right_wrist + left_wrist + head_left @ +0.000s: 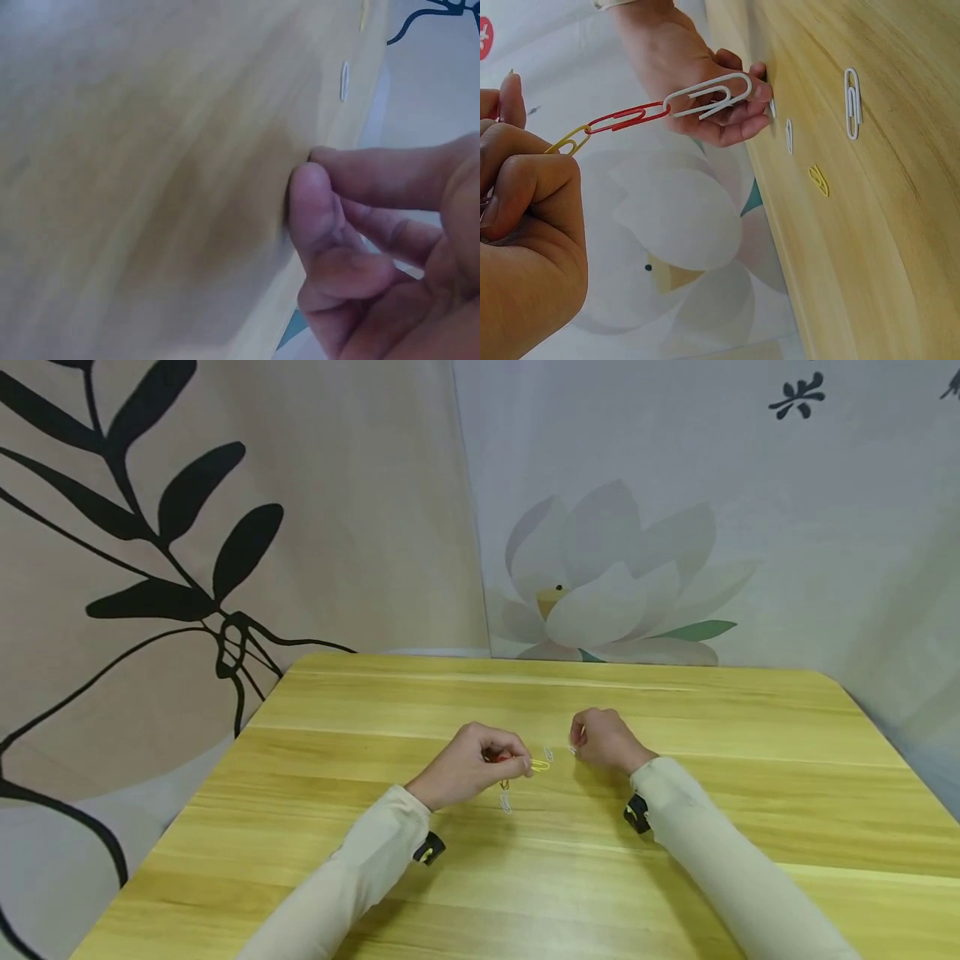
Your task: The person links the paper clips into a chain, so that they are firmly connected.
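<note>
My left hand is raised above the table with its fingers curled, gripping a chain of linked paper clips. In the left wrist view, a yellow paper clip comes out of the fingers, joined to a red paper clip, and a white paper clip hangs at the end. My right hand is down at the tabletop, thumb and fingertips together, pinching another white paper clip that is mostly hidden by the fingers. The right wrist view barely shows that clip.
Loose on the wooden table lie a slim white clip, a yellow clip and a larger white clip. A printed curtain hangs behind the table's far edge.
</note>
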Available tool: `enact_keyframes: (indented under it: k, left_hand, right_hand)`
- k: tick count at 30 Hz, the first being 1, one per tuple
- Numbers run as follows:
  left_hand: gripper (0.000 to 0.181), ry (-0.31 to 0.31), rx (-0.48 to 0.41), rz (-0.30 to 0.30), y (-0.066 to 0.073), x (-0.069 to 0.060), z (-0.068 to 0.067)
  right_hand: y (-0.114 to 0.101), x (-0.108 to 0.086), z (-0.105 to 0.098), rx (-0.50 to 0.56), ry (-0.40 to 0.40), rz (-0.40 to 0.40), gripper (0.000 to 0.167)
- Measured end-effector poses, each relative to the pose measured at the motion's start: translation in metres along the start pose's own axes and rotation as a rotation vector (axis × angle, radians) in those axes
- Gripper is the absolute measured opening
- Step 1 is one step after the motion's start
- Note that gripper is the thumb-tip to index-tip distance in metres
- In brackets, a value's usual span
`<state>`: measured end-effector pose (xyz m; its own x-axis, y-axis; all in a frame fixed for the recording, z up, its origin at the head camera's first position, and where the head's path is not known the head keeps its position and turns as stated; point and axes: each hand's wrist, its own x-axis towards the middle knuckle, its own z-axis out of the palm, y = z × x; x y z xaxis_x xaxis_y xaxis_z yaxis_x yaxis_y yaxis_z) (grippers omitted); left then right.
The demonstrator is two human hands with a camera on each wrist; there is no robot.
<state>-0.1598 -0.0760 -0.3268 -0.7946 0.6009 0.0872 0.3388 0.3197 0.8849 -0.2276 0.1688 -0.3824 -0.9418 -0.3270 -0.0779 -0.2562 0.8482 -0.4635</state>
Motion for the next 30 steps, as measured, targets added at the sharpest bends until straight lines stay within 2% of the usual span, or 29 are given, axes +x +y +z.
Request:
enact_keyframes:
  k: [4,11,20,30]
  left_hand:
    - [0.017,-0.002,-0.003,-0.001,0.0,0.0,0.0]
    - [0.017,-0.005,0.003,0.007,0.0,0.001,0.0]
    - [0.018,-0.006,0.009,0.01,-0.002,0.001,0.001]
    - [0.018,-0.011,-0.014,0.02,-0.003,0.0,0.004]
  right_hand:
    - [-0.006,-0.001,0.001,-0.013,-0.027,0.033,0.012]
    - [-0.012,0.002,0.006,-0.072,-0.022,-0.001,0.014]
    - [-0.012,-0.001,0.001,-0.053,-0.015,0.046,0.01]
    - [-0.011,-0.002,0.007,-0.067,-0.006,0.018,0.016]
